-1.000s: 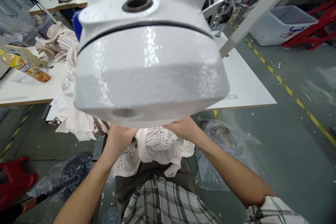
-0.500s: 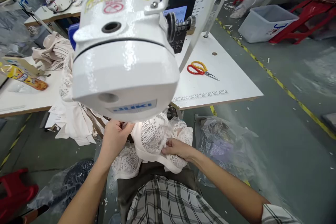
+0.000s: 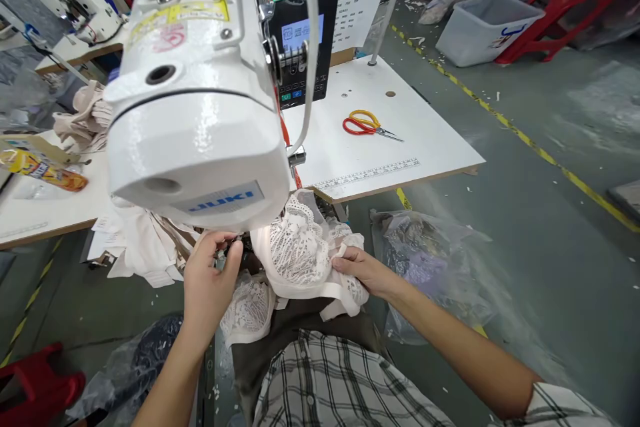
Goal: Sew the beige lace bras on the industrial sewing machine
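Note:
A pale pink lace bra [image 3: 300,253] lies over my lap, below the head of a white sewing machine [image 3: 195,153]. My right hand [image 3: 367,271] pinches the bra at the side of one cup, thumb on top. Left of that cup, my left hand [image 3: 213,273] is raised just under the machine head, thumb and fingers apart with nothing seen between them. Its fingertips are partly hidden by the machine's lower edge. The bra's other cup hangs lower, near my left wrist. The needle area is out of sight behind the machine head.
Red-and-yellow-handled scissors [image 3: 373,125] lie on the white table [image 3: 435,140] by a printed ruler. A control panel [image 3: 305,47] stands behind. More pale fabric pieces [image 3: 145,247] hang at the left. A plastic bag [image 3: 425,260] sits on the floor at right.
My left hand has let go of the bra's edge and its fingers have opened. My right hand has shifted right and slightly up along the bra. The view has turned a little.

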`<state>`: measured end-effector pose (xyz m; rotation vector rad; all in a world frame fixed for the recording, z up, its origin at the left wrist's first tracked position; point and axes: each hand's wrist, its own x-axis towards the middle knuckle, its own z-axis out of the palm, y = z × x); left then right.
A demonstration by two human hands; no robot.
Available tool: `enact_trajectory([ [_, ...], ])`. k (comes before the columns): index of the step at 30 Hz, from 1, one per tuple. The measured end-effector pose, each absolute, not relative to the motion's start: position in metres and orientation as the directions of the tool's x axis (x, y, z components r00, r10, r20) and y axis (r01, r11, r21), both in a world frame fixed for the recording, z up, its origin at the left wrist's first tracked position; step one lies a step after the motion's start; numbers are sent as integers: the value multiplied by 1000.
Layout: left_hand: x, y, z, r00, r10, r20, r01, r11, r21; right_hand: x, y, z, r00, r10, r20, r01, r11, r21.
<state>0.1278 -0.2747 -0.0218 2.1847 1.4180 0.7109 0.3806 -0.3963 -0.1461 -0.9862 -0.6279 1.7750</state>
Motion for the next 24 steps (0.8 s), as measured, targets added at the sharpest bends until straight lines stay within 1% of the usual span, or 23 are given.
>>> enact_trajectory([
  [1,128,-282,-19,358,900,248,694,-435,573,384,-396,-139,-196,934,-300,-456,-358,-815],
  [3,135,-300,-11,470,793,388,626,-609,487,389,-396,-120,-209,957,-201,-341,-264,-902],
  [5,147,-320,-1,657,576,486,413,-815,407,390,-396,-93,-296,950,-96,-208,-162,-965],
  [6,154,-328,3,743,445,501,281,-886,370,389,-396,-77,-370,928,-52,-139,-111,-984],
  [7,161,-336,6,815,330,476,170,-922,348,386,-397,-61,-461,887,-26,-69,-65,-996],
  [8,167,-341,9,873,259,414,108,-929,354,383,-398,-45,-552,833,-22,7,-22,-1000],
  [9,172,-343,10,920,235,315,103,-918,383,380,-398,-31,-624,780,-38,88,22,-996],
  [10,175,-343,9,951,245,187,146,-892,427,378,-398,-19,-668,742,-63,172,71,-983],
  [12,173,-336,5,940,337,-59,320,-804,501,374,-397,-5,-658,745,-107,323,151,-934],
  [13,170,-330,3,908,393,-142,407,-750,521,373,-395,-2,-615,779,-124,395,168,-903],
  [14,166,-323,1,871,455,-186,478,-695,538,373,-391,-2,-552,823,-136,463,166,-871],
  [16,157,-308,-2,784,583,-211,576,-558,597,373,-381,-8,-416,898,-143,548,122,-828],
  [18,150,-293,-2,692,682,-237,625,-401,670,374,-367,-17,-323,940,-110,560,96,-823],
  [19,149,-285,-2,649,720,-246,641,-343,687,374,-359,-22,-296,952,-81,549,100,-830],
  [22,147,-267,-3,554,797,-241,680,-265,683,374,-336,-32,-240,970,-30,531,106,-841],
  [24,147,-256,-8,522,821,-230,692,-250,677,375,-323,-36,-203,977,-66,524,52,-850],
])
